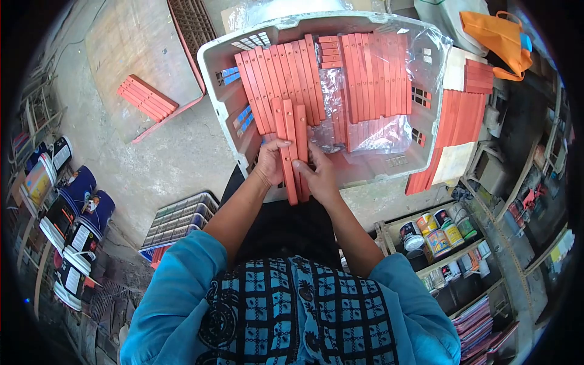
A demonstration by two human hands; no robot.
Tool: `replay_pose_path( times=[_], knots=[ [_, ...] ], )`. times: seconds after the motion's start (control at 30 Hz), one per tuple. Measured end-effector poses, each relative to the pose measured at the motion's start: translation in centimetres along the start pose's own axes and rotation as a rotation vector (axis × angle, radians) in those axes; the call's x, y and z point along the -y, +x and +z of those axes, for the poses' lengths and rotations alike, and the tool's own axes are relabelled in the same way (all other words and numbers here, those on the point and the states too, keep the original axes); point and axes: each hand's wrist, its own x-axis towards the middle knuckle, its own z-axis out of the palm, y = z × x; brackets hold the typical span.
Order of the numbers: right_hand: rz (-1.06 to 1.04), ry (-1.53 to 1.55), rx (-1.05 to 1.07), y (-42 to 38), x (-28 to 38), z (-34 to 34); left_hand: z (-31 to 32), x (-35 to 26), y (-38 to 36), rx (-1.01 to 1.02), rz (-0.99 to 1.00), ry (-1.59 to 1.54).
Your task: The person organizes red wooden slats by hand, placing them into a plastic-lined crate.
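Observation:
Between my two hands are a few red wooden strips [288, 131] with small holes, held lengthwise over the near edge of a crate. My left hand [272, 161] wraps around their left side. On the right side, my right hand [319, 175] grips the strips with its thumb across the front. Beyond them, the grey plastic crate [220, 115] holds a left row of similar red strips [283, 73] and a right row [377, 73]. Clear plastic film [380, 137] lies between and over part of the right row.
At left, a wooden board [128, 42] carries a small stack of red strips [146, 97]. Red boards [459, 118] lie right of the crate, near an orange bag [502, 39]. Paint buckets [79, 182] stand far left; paint cans [437, 240] fill a shelf at lower right. A stacked basket [179, 219] sits by my left arm.

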Motion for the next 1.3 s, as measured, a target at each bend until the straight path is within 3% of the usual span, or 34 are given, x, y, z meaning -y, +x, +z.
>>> replay_pose_path(
  times=[0.1, 0.17, 0.33, 0.57, 0.83, 1.03, 1.13, 1.23, 1.3],
  knots=[
    [-0.031, -0.007, -0.114, 0.6, -0.6, -0.9, -1.1, -0.2, 0.6, -0.022, -0.11, -0.066],
    [-0.204, -0.337, -0.363, 1.8, 0.2, -2.1, -1.2, -0.9, 1.2, 0.069, -0.12, -0.101],
    [-0.233, -0.65, -0.505, 7.8, -1.6, -4.4, -0.8, -2.9, 1.2, 0.071, -0.058, -0.068],
    [-0.234, -0.819, -0.475, 11.5, -5.0, -3.6, -2.1, -3.1, 1.1, 0.104, -0.025, -0.077],
    [-0.311, -0.901, -0.351, 11.4, -4.0, -4.5, -1.6, -3.1, 1.3, 0.072, -0.013, -0.115],
    [-0.226, -0.868, -0.189, 12.1, -3.3, -6.3, -1.2, -3.9, 0.6, 0.136, -0.008, -0.166],
    [-0.23, -0.858, -0.364, 11.0, -2.4, -6.1, -0.9, -5.0, -0.9, 0.198, 0.043, -0.16],
    [-0.257, -0.791, -0.334, 7.0, 1.3, -5.7, -0.5, -6.0, -3.6, 0.252, 0.123, -0.196],
    [-0.49, -0.953, -0.207, 4.7, 0.8, -5.2, -0.9, -6.8, -5.5, 0.317, 0.159, -0.202]
  ],
)
